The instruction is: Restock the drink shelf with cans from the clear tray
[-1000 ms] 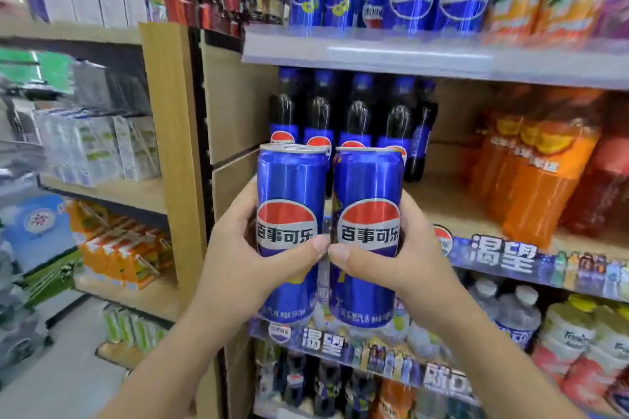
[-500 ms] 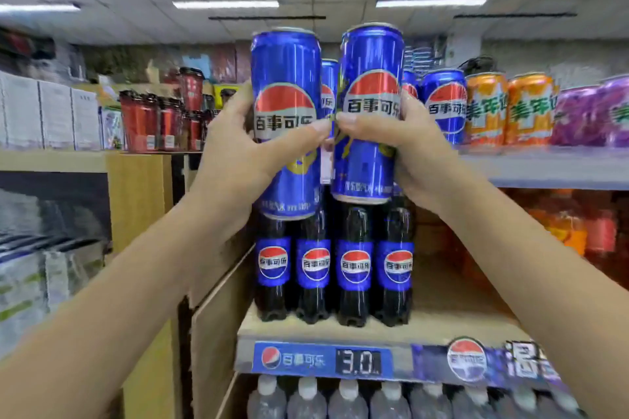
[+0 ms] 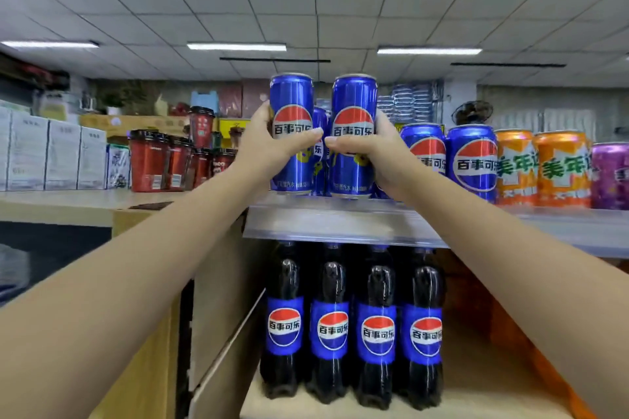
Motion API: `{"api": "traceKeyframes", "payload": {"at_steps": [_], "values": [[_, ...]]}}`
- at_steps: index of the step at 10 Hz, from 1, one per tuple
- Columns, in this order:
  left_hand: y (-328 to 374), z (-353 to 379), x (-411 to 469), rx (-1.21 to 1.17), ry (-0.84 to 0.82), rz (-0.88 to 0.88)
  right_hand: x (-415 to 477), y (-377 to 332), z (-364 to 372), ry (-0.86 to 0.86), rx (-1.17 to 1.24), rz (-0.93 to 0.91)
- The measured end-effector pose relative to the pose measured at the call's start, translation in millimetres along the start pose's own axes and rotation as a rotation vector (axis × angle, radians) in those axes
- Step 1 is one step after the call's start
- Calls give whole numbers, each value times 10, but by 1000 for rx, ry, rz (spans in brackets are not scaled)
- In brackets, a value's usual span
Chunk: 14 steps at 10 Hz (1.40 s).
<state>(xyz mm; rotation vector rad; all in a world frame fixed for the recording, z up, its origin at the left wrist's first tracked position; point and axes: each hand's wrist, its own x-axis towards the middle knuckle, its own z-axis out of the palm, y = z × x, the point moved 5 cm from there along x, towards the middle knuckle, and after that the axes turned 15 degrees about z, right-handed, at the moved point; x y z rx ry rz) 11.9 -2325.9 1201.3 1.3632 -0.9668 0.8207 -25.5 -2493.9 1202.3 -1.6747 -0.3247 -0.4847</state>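
Left hand (image 3: 263,150) and right hand (image 3: 376,155) each clamped mid-body on a rigid, probably heavy, slick blue can (image 3: 292,133) (image 3: 354,136) at top shelf (image 3: 340,224) front edge.

Left hand (image 3: 269,150) grips one tall blue aluminium cola can (image 3: 292,119); right hand (image 3: 376,155) grips another (image 3: 354,112). Both cans upright at the grey top shelf (image 3: 340,218) front edge.

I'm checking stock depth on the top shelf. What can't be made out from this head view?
- Cans behind the left can and right can: hidden by them and by both hands.
- Whether the two cans rest on the shelf: its clear lip blurs their bases.
- Purple can: cut off by the right edge.
- Clear tray: out of frame.
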Motion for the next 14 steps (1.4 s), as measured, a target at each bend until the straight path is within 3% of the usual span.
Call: {"api": "traceKeyframes", "payload": {"at_steps": [4, 6, 7, 8, 9, 10, 13, 14], "values": [[-190, 77, -32, 9, -51, -82, 97, 148, 44, 13, -45, 42], [-227, 110, -36, 105, -150, -129, 14, 135, 18, 120, -79, 92], [-260, 107, -43, 129, -188, -184, -69, 100, 12, 192, -193, 28], [-250, 40, -124, 288, -210, -153, -195, 101, 23, 308, -495, -51], [-205, -25, -264, 429, -106, -42, -277, 165, 42, 393, -672, -75], [-160, -83, -404, 430, 32, 42, -389, 207, 66, 513, -753, -146], [-180, -50, -394, 430, -56, 106, -413, 248, 118, 549, -828, -191], [-77, -19, -472, 503, -6, 182, -560, 183, 92, 589, -761, -377]]}}
